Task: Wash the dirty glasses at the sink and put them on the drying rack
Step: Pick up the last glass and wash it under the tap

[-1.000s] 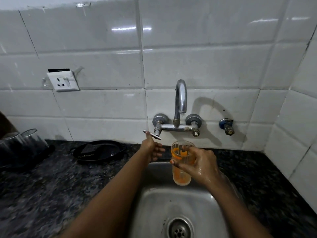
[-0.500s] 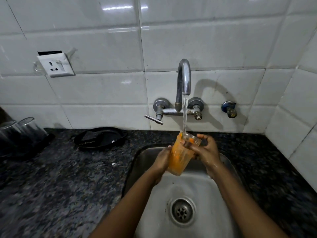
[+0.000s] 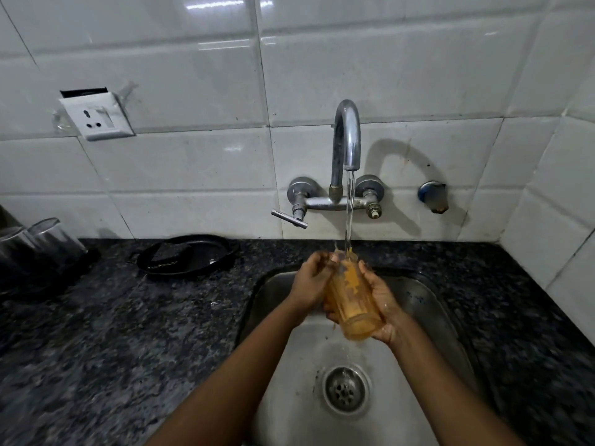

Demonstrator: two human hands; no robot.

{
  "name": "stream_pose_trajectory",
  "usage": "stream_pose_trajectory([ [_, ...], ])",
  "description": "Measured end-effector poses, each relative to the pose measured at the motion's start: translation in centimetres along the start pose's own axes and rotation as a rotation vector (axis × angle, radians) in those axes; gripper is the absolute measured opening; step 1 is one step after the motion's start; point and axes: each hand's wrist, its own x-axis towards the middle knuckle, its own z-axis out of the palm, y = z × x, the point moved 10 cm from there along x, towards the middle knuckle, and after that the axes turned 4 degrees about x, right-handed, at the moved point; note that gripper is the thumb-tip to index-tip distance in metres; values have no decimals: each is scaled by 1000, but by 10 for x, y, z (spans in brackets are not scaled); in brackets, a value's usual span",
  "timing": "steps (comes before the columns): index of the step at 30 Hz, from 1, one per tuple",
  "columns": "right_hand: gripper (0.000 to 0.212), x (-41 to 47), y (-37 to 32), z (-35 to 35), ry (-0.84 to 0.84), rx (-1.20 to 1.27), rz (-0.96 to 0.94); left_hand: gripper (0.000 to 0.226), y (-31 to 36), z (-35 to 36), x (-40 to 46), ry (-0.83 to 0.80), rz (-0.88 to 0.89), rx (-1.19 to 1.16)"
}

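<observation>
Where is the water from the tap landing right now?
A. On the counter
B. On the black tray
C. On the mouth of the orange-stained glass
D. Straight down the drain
C: the stream from the tap falls onto the rim of the glass, held over the sink by the left hand and right hand.

Glass (image 3: 352, 300): clear tumbler, walls coated with orange residue. Tilted, mouth up and away toward the wall, base nearer the camera. Held above the sink (image 3: 428, 304) basin. Water stream (image 3: 349, 214) from tap (image 3: 346, 136) falls onto its rim. Two more glasses (image 3: 38, 243) stand upside down at far left on the counter.
</observation>
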Motion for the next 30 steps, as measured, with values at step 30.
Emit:
stream_pose_trajectory([
  [30,53,-29,-77,6,254,-1089,-395,45,84,13,19,-163,142,186],
])
